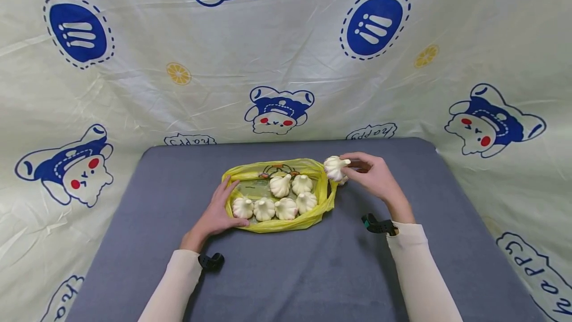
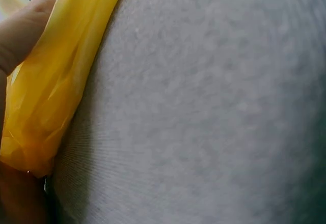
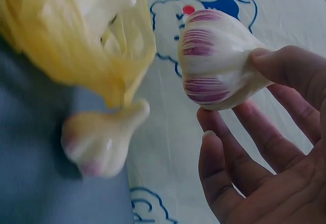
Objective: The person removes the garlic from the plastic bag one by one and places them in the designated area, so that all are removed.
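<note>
Head view: a grey table point(image 1: 286, 272) stands before a white sheet point(image 1: 295, 58) printed with blue cartoon figures.
Yellow bag: the plastic bag point(image 1: 295, 225) lies on the table, mouth gaping upward, a printed drawing on its inner far side.
Bagged garlic: six bulbs point(image 1: 286, 208) sit inside, four along the near side, two behind.
Left hand: the left hand point(image 1: 219, 212) rests against the bag's left end, thumb and fingers spread apart.
Right hand: the right hand point(image 1: 371, 175) pinches one garlic bulb point(image 1: 333, 168) between thumb and fingers, raised at the bag's right end.
Held bulb: stem towards the palm; purple streaks noted in the right wrist view.
Loose garlic: one further bulb point(image 3: 97, 145) lies on the table just beside the bag's right end.
Hands: well apart, the bag between them.
Wrists: pale sleeves point(image 1: 429, 272), each with a black band point(image 1: 377, 224).
</note>
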`<action>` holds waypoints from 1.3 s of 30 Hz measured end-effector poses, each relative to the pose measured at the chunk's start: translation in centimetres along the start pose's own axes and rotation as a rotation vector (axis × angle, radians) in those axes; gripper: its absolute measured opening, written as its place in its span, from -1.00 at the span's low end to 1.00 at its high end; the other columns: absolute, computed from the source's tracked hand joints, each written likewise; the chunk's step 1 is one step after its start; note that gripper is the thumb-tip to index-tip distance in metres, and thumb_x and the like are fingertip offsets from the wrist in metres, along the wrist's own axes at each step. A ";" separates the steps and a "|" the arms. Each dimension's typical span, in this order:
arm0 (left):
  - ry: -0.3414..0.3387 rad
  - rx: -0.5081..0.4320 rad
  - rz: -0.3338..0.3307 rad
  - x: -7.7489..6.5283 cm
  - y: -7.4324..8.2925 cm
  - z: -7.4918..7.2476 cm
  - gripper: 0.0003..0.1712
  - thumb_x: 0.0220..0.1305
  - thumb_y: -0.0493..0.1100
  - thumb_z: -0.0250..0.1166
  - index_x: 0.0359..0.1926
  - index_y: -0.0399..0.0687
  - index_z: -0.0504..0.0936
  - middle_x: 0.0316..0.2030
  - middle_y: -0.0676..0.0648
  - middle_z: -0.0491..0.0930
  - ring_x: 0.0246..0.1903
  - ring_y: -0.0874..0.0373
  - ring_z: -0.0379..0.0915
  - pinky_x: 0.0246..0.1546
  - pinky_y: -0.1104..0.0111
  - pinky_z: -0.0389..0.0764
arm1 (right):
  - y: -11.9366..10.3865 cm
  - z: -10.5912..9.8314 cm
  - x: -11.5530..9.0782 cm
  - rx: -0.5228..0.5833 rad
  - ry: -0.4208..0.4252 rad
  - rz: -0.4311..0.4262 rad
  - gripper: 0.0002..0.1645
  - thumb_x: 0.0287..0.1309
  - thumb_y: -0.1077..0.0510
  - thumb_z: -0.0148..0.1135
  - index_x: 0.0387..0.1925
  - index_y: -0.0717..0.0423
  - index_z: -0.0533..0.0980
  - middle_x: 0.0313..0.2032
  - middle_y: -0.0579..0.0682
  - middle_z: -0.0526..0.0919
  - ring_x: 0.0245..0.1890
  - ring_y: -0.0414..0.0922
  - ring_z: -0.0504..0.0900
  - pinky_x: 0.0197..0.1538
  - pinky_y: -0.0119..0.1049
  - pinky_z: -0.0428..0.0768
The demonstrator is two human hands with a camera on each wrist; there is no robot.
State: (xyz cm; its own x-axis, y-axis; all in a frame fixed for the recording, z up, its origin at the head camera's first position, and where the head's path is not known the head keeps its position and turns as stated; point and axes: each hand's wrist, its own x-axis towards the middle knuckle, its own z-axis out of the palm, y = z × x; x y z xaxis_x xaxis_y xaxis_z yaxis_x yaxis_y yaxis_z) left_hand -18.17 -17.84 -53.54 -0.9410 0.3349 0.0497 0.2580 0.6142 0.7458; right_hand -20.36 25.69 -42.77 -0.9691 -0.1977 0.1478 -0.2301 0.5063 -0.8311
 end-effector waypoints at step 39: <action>-0.026 0.012 0.006 0.3 -0.3 -0.1 0.41 -0.15 0.18 0.69 0.63 0.03 0.09 0.67 -0.17 -0.30 0.61 -0.32 -0.33 0.44 -0.40 -0.01 | 8.0 -3.0 -0.8 -0.176 0.143 0.120 -0.58 0.36 0.07 0.36 0.16 0.16 0.63 0.16 0.29 0.65 0.14 0.29 0.66 -0.14 -0.61 0.50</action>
State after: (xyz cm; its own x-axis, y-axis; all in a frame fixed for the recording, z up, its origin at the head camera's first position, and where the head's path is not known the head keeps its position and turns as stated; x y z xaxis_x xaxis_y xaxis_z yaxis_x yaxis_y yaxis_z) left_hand -18.55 -18.05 -53.70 -0.9334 0.3569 0.0371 0.2665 0.6203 0.7377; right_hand -21.66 32.41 -47.94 -0.9903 -0.0134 0.1386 -0.1128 0.6600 -0.7427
